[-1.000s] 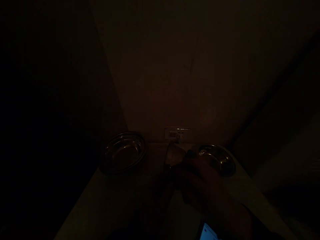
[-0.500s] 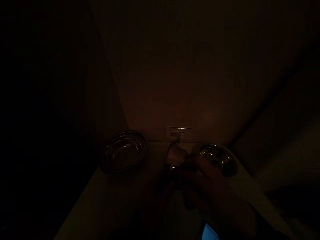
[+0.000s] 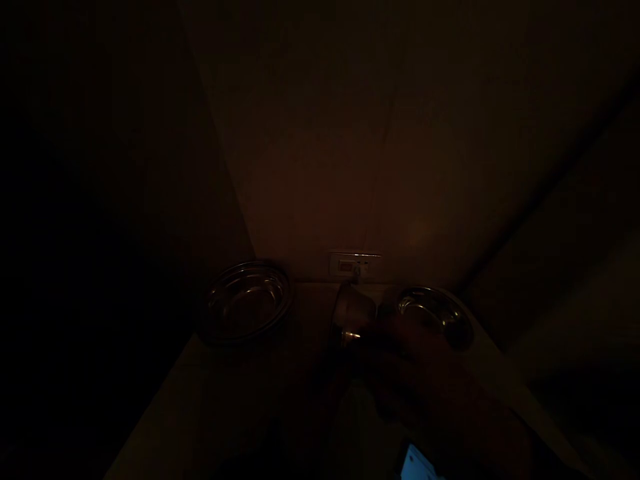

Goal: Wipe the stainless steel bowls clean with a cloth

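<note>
The picture is very dark. In the middle, near the back of the tabletop, is a rounded, cup-shaped thing (image 3: 353, 310) with a bright glint low on its side; its exact kind I cannot make out. My right hand (image 3: 420, 363) reaches in from the right, its fingers curled against the near right side of this thing. Only a faint shape of my left hand (image 3: 320, 383) shows below and to the left of it, with the fingers lost in shadow. Just behind, a plug (image 3: 357, 271) sits in a wall socket plate (image 3: 338, 267).
A shiny metal bowl (image 3: 250, 327) stands at the back left of the pale table (image 3: 165, 407). Another metal bowl (image 3: 457, 327) is at the back right, partly behind my right hand. A lit phone screen (image 3: 417, 465) glows at the front edge. Walls (image 3: 320, 180) rise behind.
The view has become darker, and both hands are harder to make out. My right hand stays by the cup-shaped thing with little visible movement.
</note>
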A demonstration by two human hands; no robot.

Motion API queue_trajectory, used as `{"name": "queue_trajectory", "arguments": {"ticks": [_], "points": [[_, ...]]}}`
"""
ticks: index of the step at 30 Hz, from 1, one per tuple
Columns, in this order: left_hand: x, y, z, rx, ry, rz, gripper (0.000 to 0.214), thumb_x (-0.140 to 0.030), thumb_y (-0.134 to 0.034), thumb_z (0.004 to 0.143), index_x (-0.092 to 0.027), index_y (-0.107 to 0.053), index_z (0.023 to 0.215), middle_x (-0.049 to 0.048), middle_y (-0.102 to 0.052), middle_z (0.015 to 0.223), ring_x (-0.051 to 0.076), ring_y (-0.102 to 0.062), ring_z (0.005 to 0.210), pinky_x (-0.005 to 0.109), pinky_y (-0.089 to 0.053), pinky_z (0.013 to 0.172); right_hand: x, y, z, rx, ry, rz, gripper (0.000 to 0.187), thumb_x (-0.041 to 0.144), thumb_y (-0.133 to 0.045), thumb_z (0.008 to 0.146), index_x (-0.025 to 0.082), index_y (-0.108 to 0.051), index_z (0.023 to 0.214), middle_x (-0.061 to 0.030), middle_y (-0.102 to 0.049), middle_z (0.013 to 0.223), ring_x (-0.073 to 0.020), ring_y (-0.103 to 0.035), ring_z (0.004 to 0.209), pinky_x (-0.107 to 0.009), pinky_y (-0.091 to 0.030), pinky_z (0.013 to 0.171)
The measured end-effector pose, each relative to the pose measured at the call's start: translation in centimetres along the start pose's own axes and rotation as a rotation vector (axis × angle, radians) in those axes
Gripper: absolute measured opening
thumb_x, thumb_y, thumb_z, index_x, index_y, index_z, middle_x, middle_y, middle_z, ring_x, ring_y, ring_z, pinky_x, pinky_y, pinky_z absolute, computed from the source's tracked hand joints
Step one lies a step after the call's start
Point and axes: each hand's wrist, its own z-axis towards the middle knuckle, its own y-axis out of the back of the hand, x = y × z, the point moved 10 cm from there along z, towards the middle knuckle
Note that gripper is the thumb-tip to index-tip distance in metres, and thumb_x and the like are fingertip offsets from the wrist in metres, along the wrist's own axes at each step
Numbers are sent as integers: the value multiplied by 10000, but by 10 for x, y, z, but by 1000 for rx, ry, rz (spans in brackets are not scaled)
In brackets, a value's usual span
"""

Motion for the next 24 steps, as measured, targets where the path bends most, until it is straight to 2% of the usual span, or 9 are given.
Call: {"name": "queue_trajectory", "arguments": {"ticks": [4,6,10,13,19,21,24], "points": [[-1,-10,-3,59,-8,-14,264,-340,-524,875,-168,-596,1063,63,-612,1091,176,-605,927,359,-518,795,-26,9,-2,-102,-155,-70,176,219,-523,891,161,-644,1005,-80,-627,906,-177,-592,752,-316,-499,625],[-2,-13,-4,79,-7,-21,266,-339,-522,876,-171,-593,1070,65,-606,1105,178,-601,938,364,-516,804,-32,10,-3,-106,-198,-74,180,219,-519,896,162,-642,1014,-81,-624,926,-173,-591,761,-316,-501,639],[-3,-12,-5,92,-2,-33,263,-344,-515,879,-173,-599,1062,65,-609,1108,178,-601,942,365,-514,812,-12,7,0,-27,-81,-3,209,197,-501,899,204,-635,1059,-67,-630,969,-179,-591,830,-306,-506,661],[2,-9,-4,89,9,-33,273,-359,-534,868,-153,-614,1030,59,-644,1034,164,-622,885,361,-519,789,-2,3,1,14,-29,29,212,216,-496,906,229,-629,1070,-55,-635,980,-189,-584,853,-322,-506,676],[20,-8,-4,61,50,-24,225,-385,-656,751,-210,-711,880,46,-723,793,180,-654,711,288,-498,625,-41,3,-4,-108,-276,15,179,227,-505,909,199,-621,1043,-62,-600,966,-168,-584,829,-313,-512,700],[21,-9,-4,66,38,-31,230,-380,-653,756,-203,-705,893,45,-724,809,179,-653,722,298,-504,650,-47,4,-5,-130,-306,11,174,219,-502,910,192,-623,1033,-63,-596,957,-167,-583,826,-312,-513,701],[13,-11,-3,93,-13,-59,268,-380,-587,825,-168,-653,975,57,-691,948,159,-640,817,345,-515,765,-39,6,-4,-131,-249,6,186,206,-505,907,186,-616,1054,-73,-598,972,-178,-577,837,-321,-511,692]]}}
